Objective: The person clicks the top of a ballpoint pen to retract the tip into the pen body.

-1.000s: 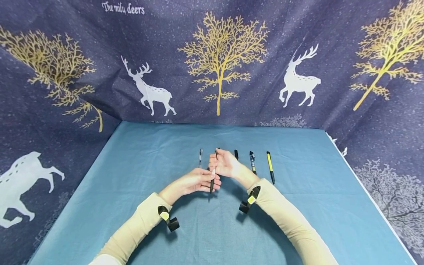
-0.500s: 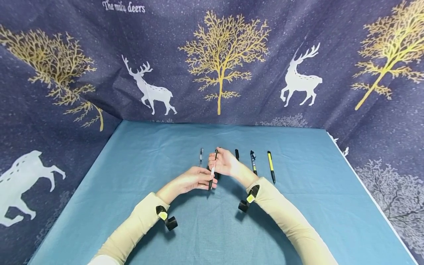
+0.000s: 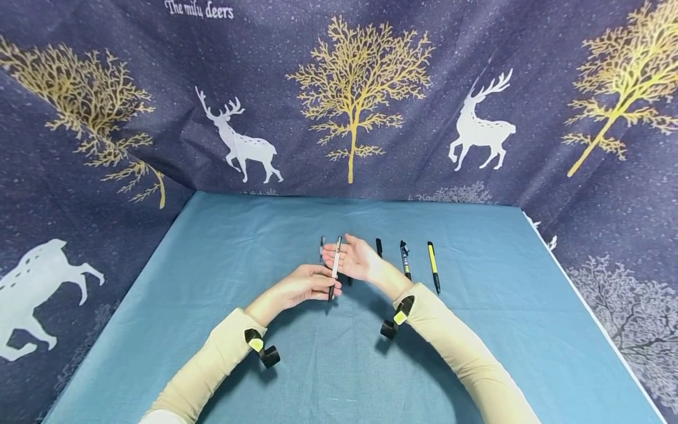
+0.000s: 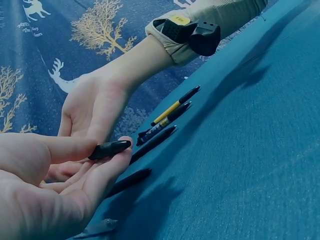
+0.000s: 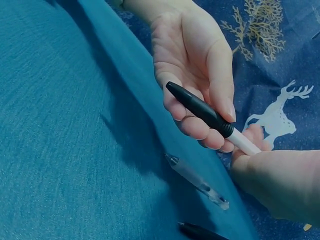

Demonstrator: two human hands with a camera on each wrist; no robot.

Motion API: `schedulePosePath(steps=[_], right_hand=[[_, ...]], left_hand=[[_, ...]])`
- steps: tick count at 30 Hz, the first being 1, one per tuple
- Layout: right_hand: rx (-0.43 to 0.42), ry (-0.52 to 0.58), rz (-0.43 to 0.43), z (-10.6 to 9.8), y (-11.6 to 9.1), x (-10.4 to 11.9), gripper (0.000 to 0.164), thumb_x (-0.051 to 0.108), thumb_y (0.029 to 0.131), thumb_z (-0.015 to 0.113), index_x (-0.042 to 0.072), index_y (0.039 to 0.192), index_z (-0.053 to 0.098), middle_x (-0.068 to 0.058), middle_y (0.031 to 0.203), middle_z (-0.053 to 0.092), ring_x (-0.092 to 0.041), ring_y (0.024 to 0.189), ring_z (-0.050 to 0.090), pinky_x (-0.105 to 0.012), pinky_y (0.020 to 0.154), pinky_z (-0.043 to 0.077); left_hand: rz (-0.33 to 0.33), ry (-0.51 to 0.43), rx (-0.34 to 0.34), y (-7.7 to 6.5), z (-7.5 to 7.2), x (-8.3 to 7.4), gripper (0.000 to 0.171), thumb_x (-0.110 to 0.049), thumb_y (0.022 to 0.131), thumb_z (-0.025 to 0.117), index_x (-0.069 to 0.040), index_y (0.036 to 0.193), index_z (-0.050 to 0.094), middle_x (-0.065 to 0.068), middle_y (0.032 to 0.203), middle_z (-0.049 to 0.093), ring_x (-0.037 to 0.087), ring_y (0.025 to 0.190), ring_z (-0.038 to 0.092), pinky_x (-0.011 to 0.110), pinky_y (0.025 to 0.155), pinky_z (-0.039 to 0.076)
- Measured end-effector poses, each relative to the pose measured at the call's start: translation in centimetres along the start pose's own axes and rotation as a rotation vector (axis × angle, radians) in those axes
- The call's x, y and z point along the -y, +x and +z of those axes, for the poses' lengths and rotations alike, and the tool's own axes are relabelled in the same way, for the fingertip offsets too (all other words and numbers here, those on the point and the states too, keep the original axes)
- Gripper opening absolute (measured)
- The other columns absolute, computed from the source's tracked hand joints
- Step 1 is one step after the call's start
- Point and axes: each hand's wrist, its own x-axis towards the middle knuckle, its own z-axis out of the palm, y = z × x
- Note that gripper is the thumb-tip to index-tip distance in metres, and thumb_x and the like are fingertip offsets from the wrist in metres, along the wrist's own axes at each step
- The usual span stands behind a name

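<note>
Pen (image 3: 335,265) is pinched in the left hand (image 3: 303,287); the right hand (image 3: 360,260), fingers extended, is just behind its upper part.

- My left hand (image 3: 299,288) and right hand (image 3: 364,260) are bare.
- My left sleeve (image 3: 214,362) and right sleeve (image 3: 461,353) are long, plain beige cloth, softly creased along the forearms.
- White cloth (image 3: 165,417) shows at the left sleeve's upper end.
- At each cuff I wear a black mount with a stubby black cylinder (image 3: 271,357).
- Each mount bears a yellow label (image 3: 400,318); the right one's dark print is too small to read.
</note>
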Motion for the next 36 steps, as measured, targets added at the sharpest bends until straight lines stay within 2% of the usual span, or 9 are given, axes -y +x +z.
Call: schedulePosePath(steps=[3, 7, 11, 15, 18, 22, 30, 36], right_hand=[[0.05, -0.005, 0.009, -0.1, 0.0, 0.0, 0.066, 0.042, 0.106, 0.009, -0.005, 0.152, 0.015, -0.019, 0.161, 0.013, -0.026, 0.149, 0.018, -0.034, 0.122, 0.019], [0.07, -0.051, 0.018, -0.1, -0.1, -0.1, 0.066, 0.042, 0.106, 0.009, -0.005, 0.152, 0.016, -0.019, 0.161, 0.012, -0.027, 0.15, 0.015, -0.035, 0.125, 0.012], [0.049, -0.127, 0.02, 0.0, -0.1, -0.2, 0.065, 0.041, 0.106, 0.007, -0.004, 0.152, 0.016, -0.018, 0.161, 0.013, -0.027, 0.149, 0.015, -0.034, 0.125, 0.012], [0.014, -0.127, 0.017, 0.2, -0.1, -0.3, 0.064, 0.04, 0.106, 0.01, -0.004, 0.152, 0.016, -0.017, 0.161, 0.015, -0.026, 0.149, 0.015, -0.033, 0.124, 0.014], [-0.018, -0.11, 0.012, 0.4, 0.0, -0.4, 0.063, 0.039, 0.106, 0.015, -0.004, 0.152, 0.016, -0.018, 0.16, 0.015, -0.026, 0.148, 0.017, -0.033, 0.124, 0.017], [-0.041, -0.11, 0.001, 0.5, 0.1, -0.5, 0.061, 0.037, 0.107, 0.018, -0.005, 0.151, 0.018, -0.019, 0.158, 0.017, -0.027, 0.147, 0.018, -0.034, 0.123, 0.018], [-0.007, -0.128, 0.007, 0.6, 0.4, -0.5, 0.061, 0.035, 0.107, 0.017, -0.008, 0.15, 0.019, -0.022, 0.157, 0.021, -0.03, 0.147, 0.021, -0.033, 0.123, 0.019], [0.01, -0.139, 0.035, 0.5, 0.7, -1.0, 0.06, 0.033, 0.107, 0.017, -0.01, 0.149, 0.019, -0.024, 0.157, 0.02, -0.032, 0.148, 0.021, -0.033, 0.123, 0.019]], left_hand=[[0.006, -0.014, -0.021, -0.1, -0.2, 0.0, 0.042, -0.004, 0.098, 0.052, 0.017, 0.132, 0.039, 0.002, 0.093, 0.073, 0.012, 0.086, 0.072, 0.03, 0.084, 0.059], [0.001, -0.018, -0.078, -0.4, -0.5, -0.2, 0.042, -0.004, 0.097, 0.054, 0.015, 0.132, 0.04, 0.004, 0.094, 0.072, 0.012, 0.085, 0.071, 0.03, 0.084, 0.059], [-0.013, 0.001, -0.158, -0.6, -0.7, -0.4, 0.039, -0.006, 0.096, 0.057, 0.011, 0.129, 0.046, 0.01, 0.099, 0.071, 0.013, 0.086, 0.069, 0.034, 0.087, 0.058], [-0.029, 0.028, -0.226, -0.6, -1.0, -0.4, 0.037, -0.008, 0.095, 0.059, 0.008, 0.127, 0.05, 0.015, 0.105, 0.069, 0.014, 0.086, 0.069, 0.038, 0.089, 0.058], [-0.047, 0.055, -0.262, -0.6, -1.3, -0.4, 0.038, -0.011, 0.094, 0.061, 0.006, 0.127, 0.051, 0.013, 0.105, 0.069, 0.013, 0.084, 0.067, 0.04, 0.09, 0.057], [-0.057, 0.074, -0.296, -0.6, -1.6, -0.4, 0.038, -0.012, 0.094, 0.062, 0.006, 0.126, 0.052, 0.005, 0.097, 0.067, 0.011, 0.081, 0.066, 0.039, 0.088, 0.058], [-0.037, 0.099, -0.355, -0.8, -2.2, -0.6, 0.039, -0.006, 0.093, 0.062, 0.011, 0.126, 0.052, 0.004, 0.094, 0.065, 0.01, 0.08, 0.066, 0.036, 0.088, 0.058], [-0.04, 0.147, -0.4, -1.1, -2.7, -0.6, 0.042, 0.001, 0.09, 0.063, 0.013, 0.129, 0.05, 0.014, 0.103, 0.066, 0.01, 0.081, 0.068, 0.033, 0.084, 0.059]])
